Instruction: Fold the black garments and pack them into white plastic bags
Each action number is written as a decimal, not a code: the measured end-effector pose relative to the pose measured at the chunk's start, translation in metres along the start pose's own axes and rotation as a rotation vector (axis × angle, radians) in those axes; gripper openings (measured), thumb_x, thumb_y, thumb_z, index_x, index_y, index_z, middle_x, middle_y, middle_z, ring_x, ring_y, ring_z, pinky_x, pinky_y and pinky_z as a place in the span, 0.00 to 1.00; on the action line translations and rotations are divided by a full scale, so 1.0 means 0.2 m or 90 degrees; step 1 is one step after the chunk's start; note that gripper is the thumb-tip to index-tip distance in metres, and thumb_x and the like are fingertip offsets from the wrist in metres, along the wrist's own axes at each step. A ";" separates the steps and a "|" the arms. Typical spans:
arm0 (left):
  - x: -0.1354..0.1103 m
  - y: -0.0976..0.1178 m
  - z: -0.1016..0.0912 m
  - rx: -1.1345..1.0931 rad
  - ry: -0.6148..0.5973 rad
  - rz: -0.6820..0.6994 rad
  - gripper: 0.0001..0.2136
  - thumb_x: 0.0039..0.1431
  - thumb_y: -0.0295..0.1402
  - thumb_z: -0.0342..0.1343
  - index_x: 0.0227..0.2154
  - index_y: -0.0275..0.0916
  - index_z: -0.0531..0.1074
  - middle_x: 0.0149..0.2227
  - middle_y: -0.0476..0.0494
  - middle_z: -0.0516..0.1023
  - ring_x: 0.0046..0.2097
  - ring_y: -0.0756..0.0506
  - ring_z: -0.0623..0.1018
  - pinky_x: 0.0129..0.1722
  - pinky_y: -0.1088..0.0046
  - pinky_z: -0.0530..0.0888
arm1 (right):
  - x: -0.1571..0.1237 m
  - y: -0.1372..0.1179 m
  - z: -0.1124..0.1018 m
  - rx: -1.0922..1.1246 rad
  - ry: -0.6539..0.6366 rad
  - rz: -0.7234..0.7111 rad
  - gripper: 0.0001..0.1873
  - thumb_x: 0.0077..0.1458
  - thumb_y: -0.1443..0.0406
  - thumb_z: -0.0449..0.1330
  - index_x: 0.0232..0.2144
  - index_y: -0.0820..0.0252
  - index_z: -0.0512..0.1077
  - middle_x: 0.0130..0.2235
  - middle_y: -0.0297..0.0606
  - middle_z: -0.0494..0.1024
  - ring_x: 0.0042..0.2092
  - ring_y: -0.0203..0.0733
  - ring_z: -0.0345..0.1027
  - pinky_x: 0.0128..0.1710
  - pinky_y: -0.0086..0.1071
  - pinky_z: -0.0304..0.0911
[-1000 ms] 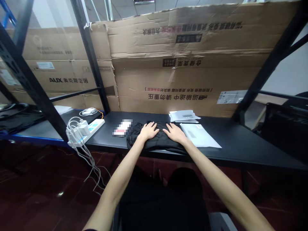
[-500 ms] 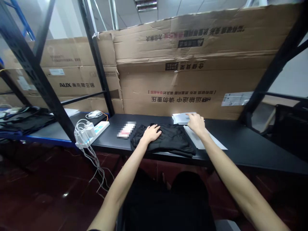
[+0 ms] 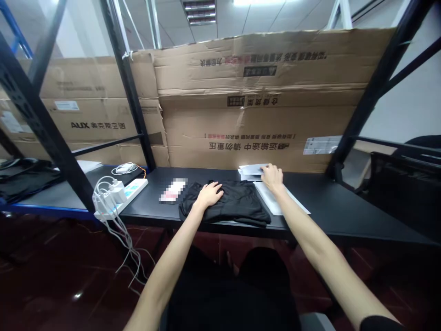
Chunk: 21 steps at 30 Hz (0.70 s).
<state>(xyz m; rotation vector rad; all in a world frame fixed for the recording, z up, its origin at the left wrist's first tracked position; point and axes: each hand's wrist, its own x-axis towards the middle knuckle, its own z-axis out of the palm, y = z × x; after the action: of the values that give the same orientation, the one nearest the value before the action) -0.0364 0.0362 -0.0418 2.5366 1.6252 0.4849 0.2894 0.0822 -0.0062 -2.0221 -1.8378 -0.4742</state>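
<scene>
My left hand [image 3: 208, 195] lies flat on a folded black garment [image 3: 237, 203], its fingers slightly apart. My right hand [image 3: 272, 179] reaches past the garment and rests on the right end of a small stack of white paper packets [image 3: 250, 172]. I cannot tell whether it grips them. Just below that hand lies a flat white envelope [image 3: 275, 198], partly hidden by my right wrist. A pixelated pink-and-white item [image 3: 173, 191] sits on the black table [image 3: 320, 216], left of the garment.
A white power strip [image 3: 120, 197] with plugged-in chargers and trailing cables sits at the table's left end. Black shelf uprights [image 3: 129, 101] stand on both sides, with large cardboard sheets [image 3: 262, 115] behind. Black cloth [image 3: 24, 186] lies on the left shelf, and a black mesh chair [image 3: 399, 184] stands right.
My right hand has moved off the garment, back and to the right, onto the paper packets. My left hand stays on the garment. The view has tilted slightly upward.
</scene>
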 end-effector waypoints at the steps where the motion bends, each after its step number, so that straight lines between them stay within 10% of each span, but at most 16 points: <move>1: 0.00 0.00 0.00 -0.004 0.004 0.001 0.23 0.78 0.42 0.49 0.69 0.44 0.72 0.75 0.38 0.68 0.76 0.38 0.67 0.77 0.49 0.60 | 0.00 0.00 -0.01 0.007 0.013 0.001 0.24 0.70 0.70 0.53 0.62 0.59 0.79 0.61 0.55 0.77 0.59 0.57 0.67 0.59 0.45 0.56; 9: -0.04 0.01 -0.05 -0.143 0.187 0.002 0.17 0.72 0.30 0.53 0.59 0.44 0.78 0.70 0.41 0.73 0.66 0.42 0.78 0.69 0.64 0.74 | -0.05 -0.08 -0.12 0.081 0.123 -0.058 0.23 0.74 0.62 0.52 0.61 0.56 0.80 0.60 0.49 0.80 0.61 0.57 0.64 0.62 0.47 0.53; 21: -0.07 0.06 -0.13 0.000 0.373 0.101 0.17 0.74 0.35 0.58 0.62 0.45 0.72 0.68 0.36 0.72 0.70 0.35 0.70 0.70 0.56 0.69 | -0.29 -0.44 -0.15 0.140 0.087 -0.315 0.21 0.75 0.60 0.54 0.61 0.52 0.81 0.58 0.46 0.82 0.60 0.56 0.68 0.62 0.46 0.58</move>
<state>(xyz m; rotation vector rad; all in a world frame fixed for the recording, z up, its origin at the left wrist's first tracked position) -0.0392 0.0160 -0.0175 2.6905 1.5562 1.3466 0.1955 0.0246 -0.0040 -1.3530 -2.1904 -0.4988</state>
